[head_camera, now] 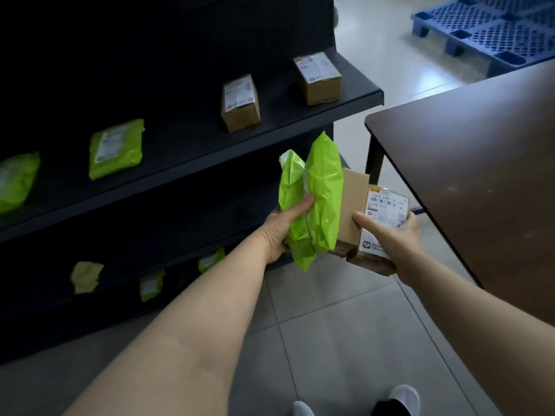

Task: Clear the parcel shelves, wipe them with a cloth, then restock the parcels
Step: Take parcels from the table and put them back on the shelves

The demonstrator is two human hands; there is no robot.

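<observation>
My left hand [277, 232] grips two green bag parcels [321, 202] held upright in front of the dark shelf unit [192, 136]. Beside them my right hand [390, 235] holds two cardboard boxes, a plain one [353, 202] and a labelled one [384, 214], thumb on top. On the upper shelf lie two green bags [115, 148] [15, 181] and two labelled boxes [240, 103] [318, 78]. The bottom shelf holds two small green bags [151, 285] [210, 261] and a yellow-green cloth-like piece [85, 276].
A dark brown table [480, 163] stands to the right, its corner close to my right hand. A blue plastic pallet [492, 28] lies on the floor at the back right. Grey floor tiles [330, 340] and my white shoes [402, 399] are below.
</observation>
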